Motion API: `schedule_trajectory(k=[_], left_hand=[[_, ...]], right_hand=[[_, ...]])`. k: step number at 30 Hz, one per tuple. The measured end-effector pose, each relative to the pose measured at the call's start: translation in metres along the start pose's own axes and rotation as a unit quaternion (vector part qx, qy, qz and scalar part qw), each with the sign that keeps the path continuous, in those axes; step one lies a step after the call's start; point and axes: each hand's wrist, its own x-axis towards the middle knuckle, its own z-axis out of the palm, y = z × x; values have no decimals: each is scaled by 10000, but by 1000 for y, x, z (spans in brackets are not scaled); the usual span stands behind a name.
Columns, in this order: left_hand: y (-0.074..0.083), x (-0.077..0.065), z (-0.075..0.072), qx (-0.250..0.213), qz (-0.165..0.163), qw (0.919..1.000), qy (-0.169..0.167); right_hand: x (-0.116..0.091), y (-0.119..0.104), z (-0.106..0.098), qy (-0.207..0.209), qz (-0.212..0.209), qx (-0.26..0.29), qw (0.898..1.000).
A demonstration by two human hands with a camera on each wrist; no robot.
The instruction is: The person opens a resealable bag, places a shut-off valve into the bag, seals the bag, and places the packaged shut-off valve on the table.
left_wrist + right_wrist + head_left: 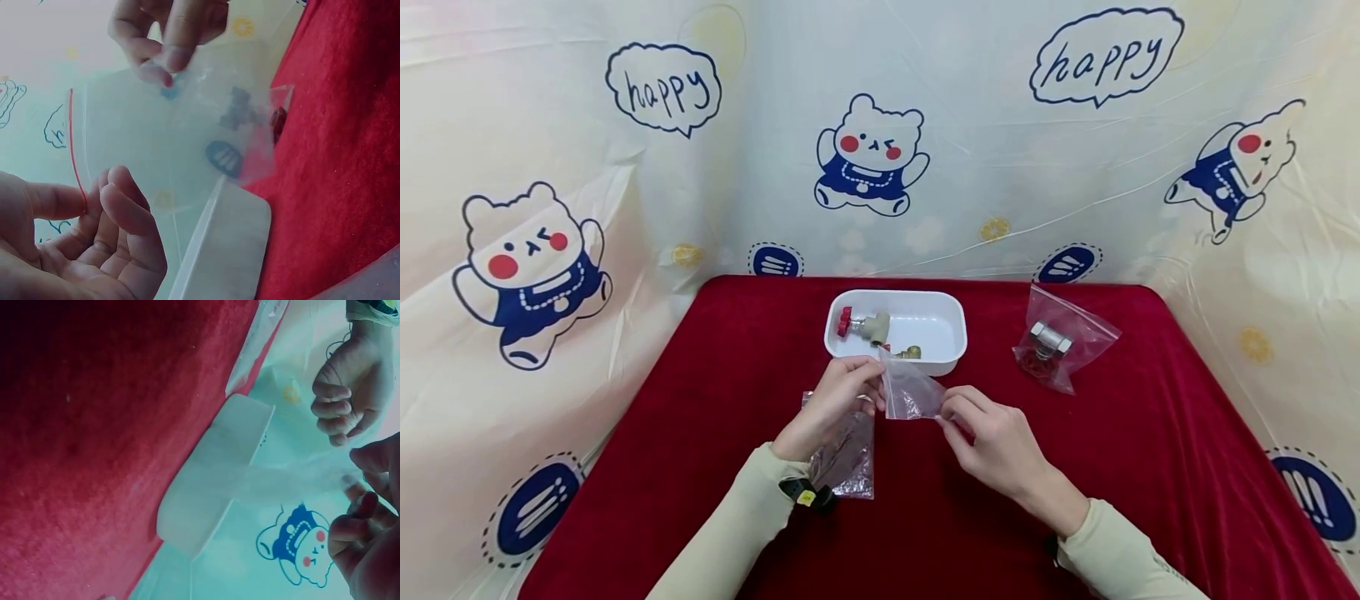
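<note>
A small clear zip bag [912,390] is held up between both hands, above the table in front of a white tub. My left hand [838,396] pinches its zip-edge corner between thumb and fingers. In the left wrist view a red line runs along that edge of the bag [125,131]. The right hand [996,433] pinches the bag's opposite side, its fingers curled. Nothing solid shows in the bag. Below the left hand, another clear bag [848,458] lies flat on the table, partly hidden by the hand.
The white tub [940,325] holds a pipe valve [876,327] with a red handwheel and a brass fitting [912,352]. To the right, a clear bag [1086,329] contains a metal valve [1049,339] with a dark red wheel. A red cloth [700,450] covers the table; printed curtains surround it.
</note>
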Motion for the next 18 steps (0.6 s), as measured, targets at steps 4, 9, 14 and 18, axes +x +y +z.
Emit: schedule_trajectory(k=[4,9,14,18], left_hand=[[1,-1,2,116,171,9997,-113],[6,-4,7,414,399,9981,-243],[11,-8,15,664,573,9956,-327],[12,-11,22,814,652,9933,-499]], right_hand=[[-4,0,1,-313,184,113,9993],[1,0,-2,-704,762,862,9909],[17,-5,-8,-785,1811,1895,9618],[30,-10,-10,-837,2497,2371,9351]])
